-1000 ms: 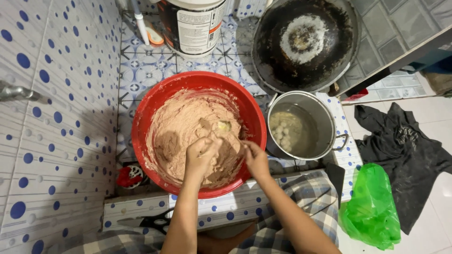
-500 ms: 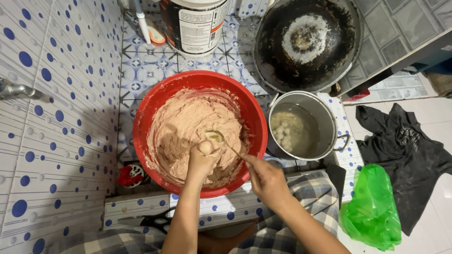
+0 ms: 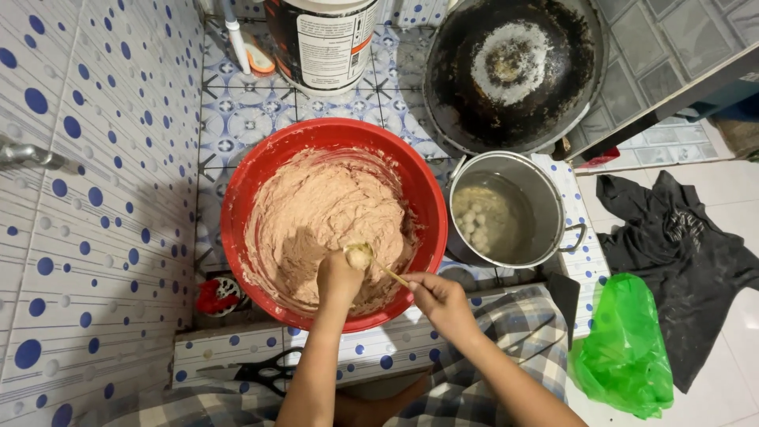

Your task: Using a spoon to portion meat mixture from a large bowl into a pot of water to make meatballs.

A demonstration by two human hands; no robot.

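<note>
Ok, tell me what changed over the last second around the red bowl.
The right hand drew back from the pink paste to the near rim of the red bowl and now holds a spoon, its tip at a paste ball atop the left hand. Bowl, steel pot and black wok stayed put.

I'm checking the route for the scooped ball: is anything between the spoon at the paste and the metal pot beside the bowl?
Only the red bowl's rim lies between the spoon and the metal pot; the pot is uncovered and nothing else visible blocks the way.
</note>
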